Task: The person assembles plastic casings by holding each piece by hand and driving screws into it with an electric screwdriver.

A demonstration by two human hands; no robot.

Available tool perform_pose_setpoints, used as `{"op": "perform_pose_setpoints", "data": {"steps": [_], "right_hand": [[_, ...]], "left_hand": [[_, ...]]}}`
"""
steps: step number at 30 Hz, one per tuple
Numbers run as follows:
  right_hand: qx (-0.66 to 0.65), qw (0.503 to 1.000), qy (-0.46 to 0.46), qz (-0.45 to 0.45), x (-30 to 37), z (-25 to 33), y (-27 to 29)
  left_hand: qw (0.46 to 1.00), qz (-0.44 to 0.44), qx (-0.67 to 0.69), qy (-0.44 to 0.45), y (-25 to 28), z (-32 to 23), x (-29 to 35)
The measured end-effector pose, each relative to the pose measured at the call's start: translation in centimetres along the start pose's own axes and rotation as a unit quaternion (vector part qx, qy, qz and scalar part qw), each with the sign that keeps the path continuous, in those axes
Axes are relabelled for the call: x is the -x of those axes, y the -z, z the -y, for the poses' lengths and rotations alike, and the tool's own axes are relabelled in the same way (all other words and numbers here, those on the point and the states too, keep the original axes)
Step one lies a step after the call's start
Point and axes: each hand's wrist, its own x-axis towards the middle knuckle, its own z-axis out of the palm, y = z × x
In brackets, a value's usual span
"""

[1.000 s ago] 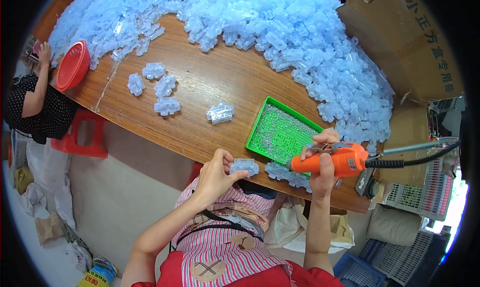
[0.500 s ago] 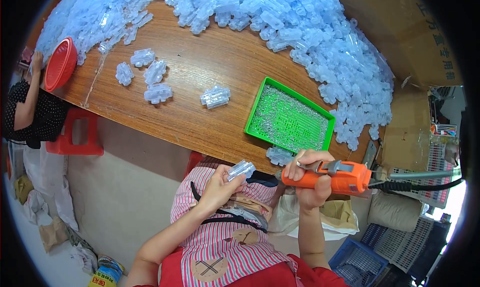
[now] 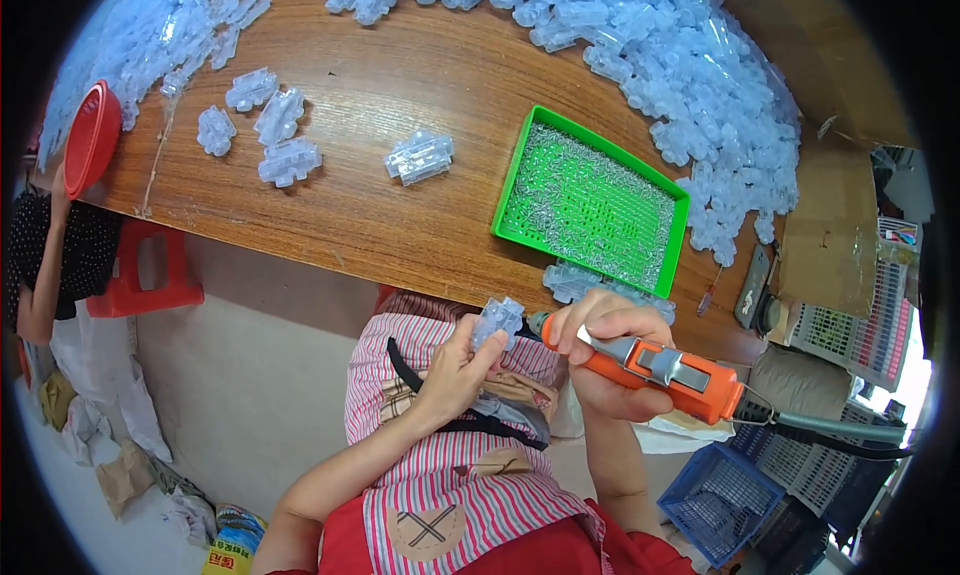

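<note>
Over my lap, my left hand (image 3: 462,367) pinches a clear plastic part (image 3: 498,320) between thumb and fingers. My right hand (image 3: 618,347) is wrapped round an orange electric screwdriver (image 3: 668,372), its dark nose pointing left, close to that part; whether the tip touches it I cannot tell. Just beyond my hands, a green tray (image 3: 508,237) of small silvery screws (image 3: 590,200) lies on the wooden table (image 3: 370,105). Several more clear parts (image 3: 572,283) lie against the tray's near side. One clear assembly (image 3: 420,157) sits alone left of the tray.
Several clear assemblies (image 3: 280,117) are grouped farther left. Large heaps of clear parts (image 3: 730,125) cover the far side. At the left a co-worker's arm (image 3: 50,265) reaches to a red basket (image 3: 92,140) above a red stool (image 3: 150,270). A cable (image 3: 840,427) trails right from the screwdriver, above a blue crate (image 3: 720,495).
The screwdriver has tilted, its body dropping and its nose coming closer to the plastic part. My left hand has turned the part more upright and moved slightly right. The view has shifted.
</note>
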Motion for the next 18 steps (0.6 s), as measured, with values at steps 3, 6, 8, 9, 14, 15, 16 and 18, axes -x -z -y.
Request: {"op": "perform_pose_setpoints", "data": {"steps": [3, 6, 8, 9, 14, 15, 16, 18], "right_hand": [[0.002, 1.000, -0.004, 0.005, -0.04, -0.46, -0.05], [0.004, 1.000, -0.011, 0.011, 0.23, -0.63, 0.14], [0.010, 1.000, -0.003, 0.018, 0.34, -1.04, 0.14], [0.018, 1.000, 0.005, 0.022, 0.35, -1.14, 0.11], [0.030, 0.999, -0.020, 0.030, 0.08, -1.01, -0.54], [0.027, 0.999, -0.023, 0.024, 0.07, -1.07, -0.60], [0.027, 0.999, -0.026, 0.025, 0.09, -1.06, -0.59], [0.044, 0.997, -0.020, 0.062, -0.03, -0.99, -0.44]], "left_hand": [[1.000, 0.003, -0.007, -0.007, -0.03, -0.17, 0.11], [1.000, 0.003, -0.002, -0.002, -0.05, -0.28, 0.23], [1.000, -0.003, -0.009, -0.006, -0.10, -0.28, 0.26], [1.000, -0.006, -0.016, -0.009, -0.18, -0.27, 0.26], [1.000, -0.012, -0.008, -0.018, -0.38, 0.15, 0.12], [1.000, -0.012, -0.014, -0.024, -0.35, 0.19, 0.07], [1.000, -0.013, -0.012, -0.022, -0.32, 0.08, 0.12], [1.000, -0.001, 0.003, -0.025, -0.17, -0.33, 0.24]]}}
